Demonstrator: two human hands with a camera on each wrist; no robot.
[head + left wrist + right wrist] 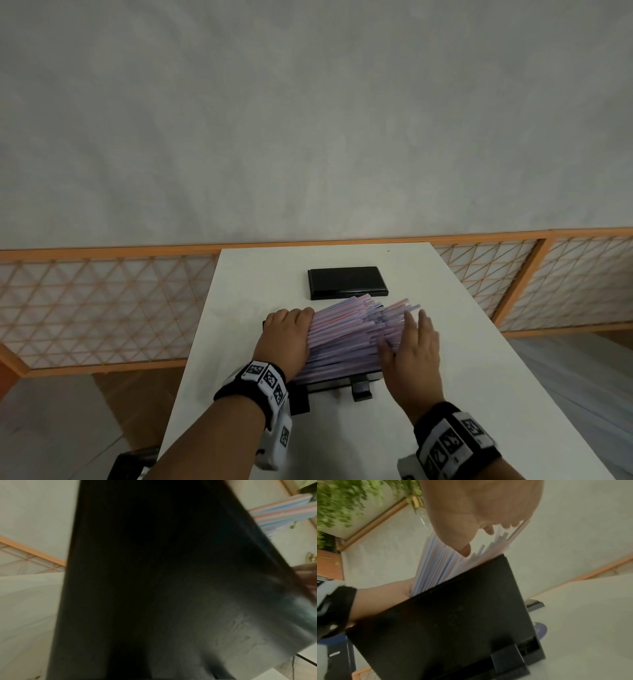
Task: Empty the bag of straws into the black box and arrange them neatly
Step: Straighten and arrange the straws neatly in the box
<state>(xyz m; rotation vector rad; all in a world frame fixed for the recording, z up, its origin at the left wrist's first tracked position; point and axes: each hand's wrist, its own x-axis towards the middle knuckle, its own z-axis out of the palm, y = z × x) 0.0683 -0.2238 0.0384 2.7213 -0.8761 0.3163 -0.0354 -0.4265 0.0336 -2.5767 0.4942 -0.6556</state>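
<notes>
A fanned pile of pale pink and blue straws [349,332] lies in the open black box [342,381], with their far ends sticking out past its back rim. My left hand [291,329] cups the pile's left side, fingers curled over its edge. My right hand [416,342] presses flat against the pile's right side with straight fingers. In the right wrist view the palm [479,507] lies on the straws [440,563] above the box wall [453,615]. The left wrist view is mostly filled by the dark box wall [154,588], with straws [281,512] at the upper right. No bag is visible.
The box's black lid [347,282] lies flat on the white table [445,394] just behind the straws. A clasp [361,390] juts from the box's front. A wooden lattice screen [102,308] runs behind the table, and the table edges lie close on both sides.
</notes>
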